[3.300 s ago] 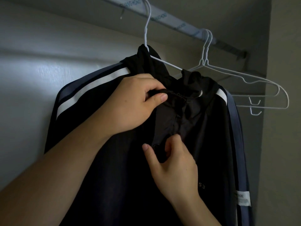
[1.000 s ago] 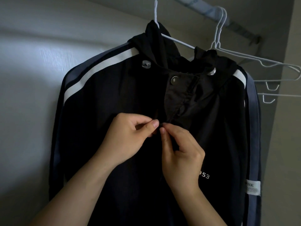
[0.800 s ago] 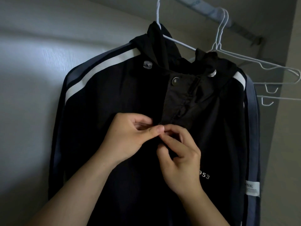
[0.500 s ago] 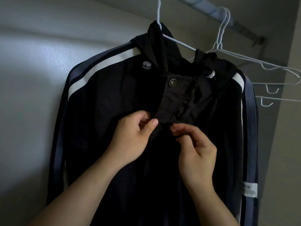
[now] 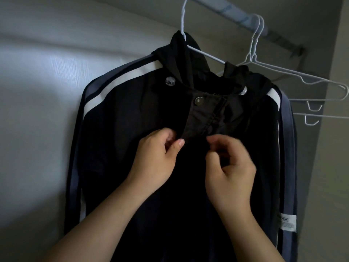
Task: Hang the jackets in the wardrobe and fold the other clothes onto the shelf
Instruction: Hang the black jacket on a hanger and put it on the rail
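A black jacket (image 5: 132,120) with white and grey-blue sleeve stripes hangs on a white wire hanger (image 5: 205,53) from the wardrobe rail (image 5: 226,8). Its front flap (image 5: 204,121) shows one metal snap (image 5: 198,101) near the collar. My left hand (image 5: 156,157) pinches the flap's lower left corner between thumb and fingers. My right hand (image 5: 230,171) is blurred, with fingers curled just below the flap's lower right edge. I cannot tell whether it holds any fabric. The jacket's lower part is hidden behind my arms.
Two empty white wire hangers (image 5: 302,78) hang on the rail to the right of the jacket. The wardrobe's pale back wall (image 5: 37,91) is behind it, and a side wall (image 5: 330,167) stands close on the right. A white label (image 5: 288,223) marks the right sleeve.
Both hands came down from the collar to mid-chest and met at the flap's lower end. The right hand has since drawn away to the right; the left still pinches the flap.
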Demonstrator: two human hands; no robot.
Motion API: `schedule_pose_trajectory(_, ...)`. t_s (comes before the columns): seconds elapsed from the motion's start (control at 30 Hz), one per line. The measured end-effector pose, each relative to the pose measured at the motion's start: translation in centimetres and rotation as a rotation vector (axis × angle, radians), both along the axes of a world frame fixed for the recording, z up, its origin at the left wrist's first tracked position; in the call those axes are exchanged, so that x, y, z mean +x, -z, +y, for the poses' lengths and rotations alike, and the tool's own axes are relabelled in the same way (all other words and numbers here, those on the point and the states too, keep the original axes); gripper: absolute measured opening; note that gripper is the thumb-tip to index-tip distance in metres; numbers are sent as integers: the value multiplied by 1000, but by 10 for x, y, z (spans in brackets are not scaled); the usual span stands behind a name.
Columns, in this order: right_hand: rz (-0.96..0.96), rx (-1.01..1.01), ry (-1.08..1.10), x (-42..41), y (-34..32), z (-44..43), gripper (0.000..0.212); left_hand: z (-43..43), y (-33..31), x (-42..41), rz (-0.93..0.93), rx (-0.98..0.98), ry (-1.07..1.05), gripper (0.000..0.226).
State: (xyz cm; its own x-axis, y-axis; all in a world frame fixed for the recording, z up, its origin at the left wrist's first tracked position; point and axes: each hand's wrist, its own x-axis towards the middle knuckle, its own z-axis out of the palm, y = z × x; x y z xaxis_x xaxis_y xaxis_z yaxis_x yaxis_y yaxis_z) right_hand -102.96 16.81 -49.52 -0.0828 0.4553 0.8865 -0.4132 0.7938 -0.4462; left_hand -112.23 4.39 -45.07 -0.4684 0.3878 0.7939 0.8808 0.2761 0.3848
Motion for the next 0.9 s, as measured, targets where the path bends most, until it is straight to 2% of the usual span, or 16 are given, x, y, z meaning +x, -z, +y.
schedule_pose_trajectory(0.07,79,82,232,9,-17,8,25,-10,-14,0,7,-58,38,31)
schedule_pose_trajectory(0.13,157,74,416,16,-39,16,30,-25,-34,2,39,35,94,42)
schedule_pose_trajectory(0.2,164,7,544,21,-62,20,40,-39,-58,-4,323,274,-65,36)
schedule_pose_trajectory(0.23,136,-29,592,22,-73,23,45,-45,-71,-10,494,379,-222,29)
schedule_pose_trajectory(0.27,84,-54,641,22,-83,26,48,-49,-84,-18,589,434,-368,25)
schedule_pose_trajectory(0.33,-60,-70,710,21,-95,38,49,-52,-107,-35,542,361,-474,32)
schedule_pose_trajectory(0.4,-164,-91,665,19,-105,51,46,-46,-119,-48,380,238,-440,38)
schedule_pose_trajectory(0.47,-209,-72,620,16,-113,60,39,-39,-118,-56,326,167,-420,44)
schedule_pose_trajectory(0.63,-342,100,559,3,-139,50,18,-35,-113,-58,510,194,-480,47)
schedule_pose_trajectory(0.7,-322,163,524,-7,-149,37,11,-35,-114,-55,505,187,-487,48)
schedule_pose_trajectory(0.8,-257,273,538,-16,-162,23,27,-37,-113,-53,472,173,-454,48)
schedule_pose_trajectory(0.9,-190,370,555,-17,-165,31,27,-47,-114,-59,493,139,-401,52)
